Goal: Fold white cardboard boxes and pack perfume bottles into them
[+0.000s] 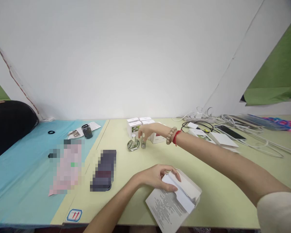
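Observation:
My left hand (160, 178) is closed on an open white carton (168, 205) with fine print on its side. The carton lies tilted near the front edge of the table, its open end and flaps under my fingers. Farther back, my right hand (149, 130), with a beaded bracelet and red cord at its wrist, grips a small clear glass bottle (143, 143) from above. Just left of that bottle stands a rounder glass bottle (133, 144) with a silver cap. Several small white boxes (134, 125) stand behind, and a box (158, 138) beside my right hand is partly hidden.
To the right are white cables (262, 142), a phone (230, 132) and white cartons (224, 141). On the left, a blue cloth (21, 174) bears a dark jar (87, 131) and a blurred pink item (69, 168). A blurred dark item (103, 171) lies nearer the middle.

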A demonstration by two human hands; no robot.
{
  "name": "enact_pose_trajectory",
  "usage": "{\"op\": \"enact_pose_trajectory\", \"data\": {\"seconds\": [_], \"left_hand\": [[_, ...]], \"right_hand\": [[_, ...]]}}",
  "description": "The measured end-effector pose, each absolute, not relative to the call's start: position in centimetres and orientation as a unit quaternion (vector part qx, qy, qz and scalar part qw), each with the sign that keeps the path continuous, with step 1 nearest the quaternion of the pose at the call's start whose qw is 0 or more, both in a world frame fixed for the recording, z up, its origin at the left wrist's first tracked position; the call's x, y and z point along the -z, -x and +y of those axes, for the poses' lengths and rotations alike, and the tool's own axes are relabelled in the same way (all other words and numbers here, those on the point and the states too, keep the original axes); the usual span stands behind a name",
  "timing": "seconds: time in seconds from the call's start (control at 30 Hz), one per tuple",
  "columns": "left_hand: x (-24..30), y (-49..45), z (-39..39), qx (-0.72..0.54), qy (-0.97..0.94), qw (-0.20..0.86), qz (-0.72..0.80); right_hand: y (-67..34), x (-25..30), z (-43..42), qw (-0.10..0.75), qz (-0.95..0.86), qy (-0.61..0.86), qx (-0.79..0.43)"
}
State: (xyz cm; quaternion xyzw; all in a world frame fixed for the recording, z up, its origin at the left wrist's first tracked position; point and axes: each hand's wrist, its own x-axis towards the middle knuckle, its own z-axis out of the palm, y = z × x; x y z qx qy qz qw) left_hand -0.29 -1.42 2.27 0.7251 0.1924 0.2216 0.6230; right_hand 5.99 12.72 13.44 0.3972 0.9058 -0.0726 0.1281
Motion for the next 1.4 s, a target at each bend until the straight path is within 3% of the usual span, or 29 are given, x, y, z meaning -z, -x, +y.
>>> {"op": "enact_pose_trajectory", "data": {"seconds": [0.67, 0.9, 1.0, 1.1, 1.27, 1.4], "left_hand": [[-2.2, 0.3, -1.3, -0.242, -0.751, 0.583, 0.194], [-1.7, 0.2, -0.8, -0.443, -0.641, 0.571, 0.259], [-1.3, -0.1, 0.1, -0.538, -0.578, 0.538, 0.296], [-0.8, -0.5, 0.8, -0.556, -0.516, 0.552, 0.346], [0.3, -0.7, 0.3, -0.490, -0.382, 0.727, 0.293], [0.7, -0.5, -0.4, -0.462, -0.361, 0.789, 0.183]], "right_hand": [[-7.3, -11.0, 12.7, 0.083, 0.845, -0.518, 0.105], [-10.2, -14.4, 11.8, 0.009, 0.840, -0.528, 0.125], [-13.1, -14.6, 11.0, -0.023, 0.821, -0.540, 0.184], [-16.2, -13.8, 9.0, -0.079, 0.781, -0.557, 0.271], [-19.7, -11.0, 3.4, -0.079, 0.727, -0.488, 0.477], [-21.0, -9.0, -0.2, -0.071, 0.715, -0.449, 0.532]]}}
